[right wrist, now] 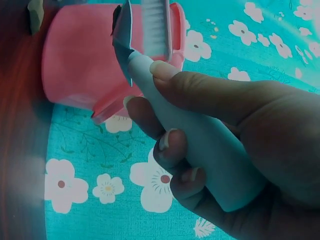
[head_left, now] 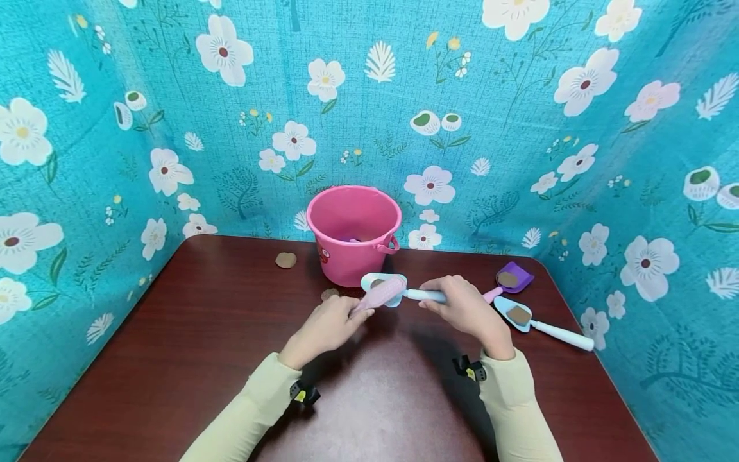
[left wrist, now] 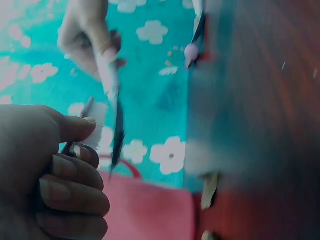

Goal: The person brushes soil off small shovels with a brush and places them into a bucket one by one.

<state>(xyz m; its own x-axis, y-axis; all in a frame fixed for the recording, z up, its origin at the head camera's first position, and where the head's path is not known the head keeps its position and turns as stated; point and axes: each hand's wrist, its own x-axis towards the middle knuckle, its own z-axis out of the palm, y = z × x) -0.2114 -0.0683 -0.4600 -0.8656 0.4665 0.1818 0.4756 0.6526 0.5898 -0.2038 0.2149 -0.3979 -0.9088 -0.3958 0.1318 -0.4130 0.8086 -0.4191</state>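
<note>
My left hand [head_left: 329, 324] grips a small pink brush [head_left: 385, 290], whose pale bristles [left wrist: 97, 126] show in the left wrist view. The right hand [head_left: 462, 305] has its fingers wrapped round the handle of a light blue toy shovel [right wrist: 195, 135]. A brown flat piece [head_left: 376, 282] lies on the shovel's blade, partly hidden behind the brush. In the head view the brush overlaps the blade. Just behind both tools stands a pink bucket [head_left: 353, 260] with something pale inside its bottom.
Two brown pieces lie on the dark table, one left of the bucket [head_left: 285, 260], the other piece [head_left: 330, 294] in front of it. To the right are a purple shovel [head_left: 522, 276] and another light blue shovel [head_left: 561, 333], each bearing a brown piece. Floral cloth [head_left: 248, 128] hangs around the table.
</note>
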